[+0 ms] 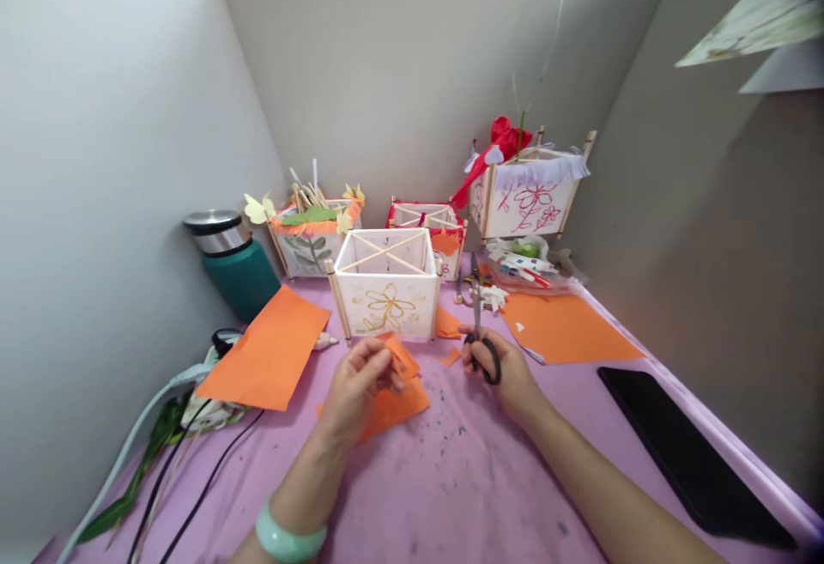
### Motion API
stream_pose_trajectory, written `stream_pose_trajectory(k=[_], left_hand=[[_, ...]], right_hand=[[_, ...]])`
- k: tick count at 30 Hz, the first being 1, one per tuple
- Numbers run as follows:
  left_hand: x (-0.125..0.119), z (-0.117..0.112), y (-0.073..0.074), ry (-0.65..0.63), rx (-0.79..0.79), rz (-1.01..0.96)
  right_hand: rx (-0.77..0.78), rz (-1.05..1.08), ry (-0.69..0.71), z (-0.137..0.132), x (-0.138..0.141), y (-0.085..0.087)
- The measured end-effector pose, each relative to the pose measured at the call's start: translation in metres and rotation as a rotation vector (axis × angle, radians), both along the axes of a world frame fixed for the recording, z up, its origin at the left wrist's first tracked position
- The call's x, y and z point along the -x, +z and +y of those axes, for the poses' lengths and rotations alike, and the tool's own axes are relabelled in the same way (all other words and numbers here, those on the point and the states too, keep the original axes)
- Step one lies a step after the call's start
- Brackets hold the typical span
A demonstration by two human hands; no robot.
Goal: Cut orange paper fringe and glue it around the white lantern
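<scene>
On lilac cloth (pixel 451 495), left hand (pixel 354 388) pinches folded orange paper (pixel 396 401).

Lantern frame (pixel 386 306) ahead of hands (pixel 357 388) (pixel 505 371), room rightward to black slab (pixel 682 452)

On the surface (pixel 515 487), a front lantern (pixel 386 285) stands before a left lantern (pixel 312 242) and a middle lantern (pixel 425 225) (a right lantern (pixel 528 195) sits farther back), with a bottle (pixel 239 276) behind a paper sheet (pixel 267 345) on the left and a flat panel (pixel 682 452) along the right edge.
</scene>
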State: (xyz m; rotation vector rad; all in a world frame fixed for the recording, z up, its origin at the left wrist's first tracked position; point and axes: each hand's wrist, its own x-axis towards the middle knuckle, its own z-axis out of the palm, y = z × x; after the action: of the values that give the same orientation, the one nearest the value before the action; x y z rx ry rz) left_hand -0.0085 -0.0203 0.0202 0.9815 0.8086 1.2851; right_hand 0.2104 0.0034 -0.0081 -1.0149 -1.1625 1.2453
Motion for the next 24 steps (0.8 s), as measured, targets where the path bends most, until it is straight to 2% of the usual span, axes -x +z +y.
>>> stream_pose_trajectory(k=[2, 4, 6, 9, 11, 13, 15, 17, 20, 24], left_hand=[[0.003, -0.004, 0.012, 0.077, -0.056, -0.03], [0.002, -0.006, 0.023, 0.155, -0.108, 0.042], [-0.004, -0.005, 0.027, 0.248, -0.116, 0.132], [-0.017, 0.006, 0.018, 0.267, 0.033, 0.104], [-0.024, 0.015, 0.004, 0.168, 0.156, 0.057], [-0.026, 0.023, -0.01, 0.134, 0.251, 0.01], [-0.026, 0.027, -0.019, 0.128, 0.309, 0.0], [-0.025, 0.027, -0.022, 0.133, 0.32, -0.003], [-0.023, 0.025, -0.02, 0.166, 0.271, -0.038], [-0.021, 0.024, -0.017, 0.218, 0.247, -0.072]], right_hand=[[-0.023, -0.029, 0.004, 0.002, 0.003, -0.007], [-0.044, -0.052, 0.0, 0.002, 0.006, -0.012], [-0.068, -0.068, 0.013, -0.001, 0.008, -0.015], [-0.102, -0.135, 0.135, -0.009, 0.007, -0.012], [-0.089, -0.248, 0.304, -0.014, 0.003, -0.007], [-0.061, -0.395, 0.434, -0.016, -0.003, -0.001], [-0.042, -0.499, 0.449, -0.015, -0.009, 0.003], [-0.03, -0.555, 0.447, -0.014, -0.011, 0.005], [-0.049, -0.627, 0.489, -0.017, -0.008, 0.007], [-0.14, -0.78, 0.38, -0.023, -0.003, 0.009]])
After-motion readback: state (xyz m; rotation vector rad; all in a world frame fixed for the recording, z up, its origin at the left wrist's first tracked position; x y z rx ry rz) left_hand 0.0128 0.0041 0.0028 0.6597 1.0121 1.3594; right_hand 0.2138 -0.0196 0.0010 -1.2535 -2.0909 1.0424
